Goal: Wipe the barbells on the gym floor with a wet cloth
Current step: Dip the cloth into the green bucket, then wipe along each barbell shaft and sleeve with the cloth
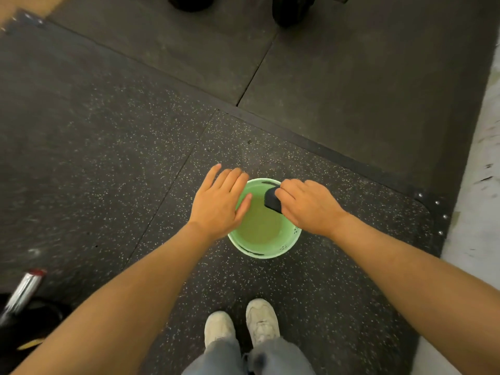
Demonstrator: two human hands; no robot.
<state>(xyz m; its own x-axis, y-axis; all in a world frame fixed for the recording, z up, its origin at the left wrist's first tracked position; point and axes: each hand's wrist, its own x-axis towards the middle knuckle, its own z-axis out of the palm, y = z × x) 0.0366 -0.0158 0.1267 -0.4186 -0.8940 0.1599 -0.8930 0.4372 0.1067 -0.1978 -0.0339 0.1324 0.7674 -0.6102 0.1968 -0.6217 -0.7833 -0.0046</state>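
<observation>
While right hand [305,204] grips cloth [272,200], bucket [266,254] seemingly water-filled

Speckled black rubber floor tiles [94,158] (seams visible), plain grey mats [365,90] beyond

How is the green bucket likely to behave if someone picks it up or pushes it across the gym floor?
The green bucket holds water well up its walls, so it is probably heavy for its size and may slosh if pushed. Its walls look like thin plastic, so it may flex. The floor mat looks rubbery, so the bucket would likely drag, not slide.
</observation>
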